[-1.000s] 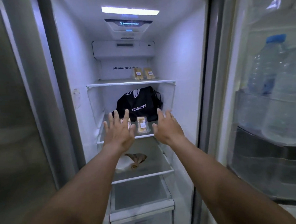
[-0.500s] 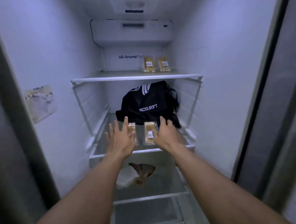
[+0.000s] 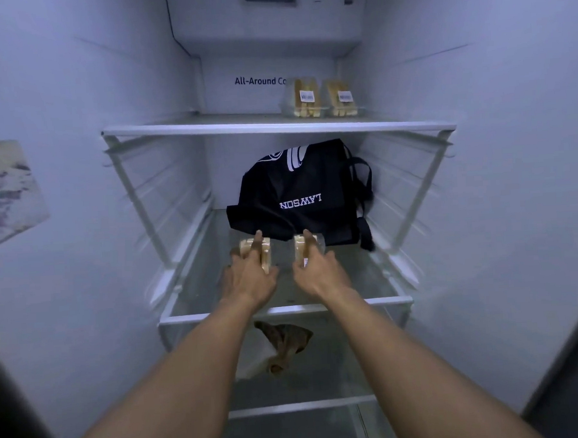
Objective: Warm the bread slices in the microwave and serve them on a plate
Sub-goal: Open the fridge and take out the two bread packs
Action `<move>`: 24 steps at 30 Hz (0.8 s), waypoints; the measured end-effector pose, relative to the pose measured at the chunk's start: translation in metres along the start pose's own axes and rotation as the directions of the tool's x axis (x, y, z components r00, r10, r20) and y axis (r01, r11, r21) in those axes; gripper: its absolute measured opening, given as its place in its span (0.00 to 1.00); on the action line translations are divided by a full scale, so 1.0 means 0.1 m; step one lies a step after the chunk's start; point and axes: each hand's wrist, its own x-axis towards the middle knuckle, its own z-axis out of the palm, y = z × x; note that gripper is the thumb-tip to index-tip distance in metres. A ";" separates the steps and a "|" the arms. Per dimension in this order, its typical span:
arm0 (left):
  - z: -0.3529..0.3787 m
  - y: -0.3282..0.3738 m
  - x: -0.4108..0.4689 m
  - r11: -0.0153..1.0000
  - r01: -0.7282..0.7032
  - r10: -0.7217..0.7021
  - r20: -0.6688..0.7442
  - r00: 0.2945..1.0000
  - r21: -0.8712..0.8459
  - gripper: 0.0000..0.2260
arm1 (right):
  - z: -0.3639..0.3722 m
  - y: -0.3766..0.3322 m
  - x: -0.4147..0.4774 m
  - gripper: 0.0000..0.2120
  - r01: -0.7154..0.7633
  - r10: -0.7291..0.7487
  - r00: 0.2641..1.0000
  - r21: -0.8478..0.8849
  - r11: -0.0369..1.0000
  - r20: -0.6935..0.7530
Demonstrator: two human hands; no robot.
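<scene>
- On the middle shelf (image 3: pixel 285 308) of the fridge, our hands have closed the gap they had half a second ago: left hand (image 3: pixel 249 278) now wraps the left bread pack (image 3: pixel 266 250), right hand (image 3: pixel 320 270) the right bread pack (image 3: pixel 299 246).
- Both packs sit unlifted; pickup can begin.
- A black bag (image 3: pixel 299 194) sits just behind; two more packs (image 3: pixel 321 96) stand on the far upper shelf.

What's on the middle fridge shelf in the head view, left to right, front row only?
left hand → left bread pack → right bread pack → right hand. Each hand has its fingers on its own pack. The black bag sits behind both, so it is left out of the order.
</scene>
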 end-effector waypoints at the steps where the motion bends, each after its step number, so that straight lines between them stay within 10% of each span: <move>1: 0.00 -0.01 0.00 1.000 0.000 0.000 -0.005 1.000 -0.002 0.35 | 0.00 0.00 0.02 0.35 0.001 -0.002 1.000 -0.005 1.000 -0.014; 12: -0.07 0.05 0.06 0.996 0.082 -0.083 0.058 0.995 0.020 0.47 | 0.03 -0.01 0.16 0.54 -0.050 0.050 0.999 -0.063 0.997 0.007; 24: -0.16 0.11 -0.10 0.987 0.157 -0.157 0.007 0.988 -0.027 0.40 | -0.13 0.06 -0.08 0.51 -0.064 0.063 0.997 -0.018 0.998 -0.048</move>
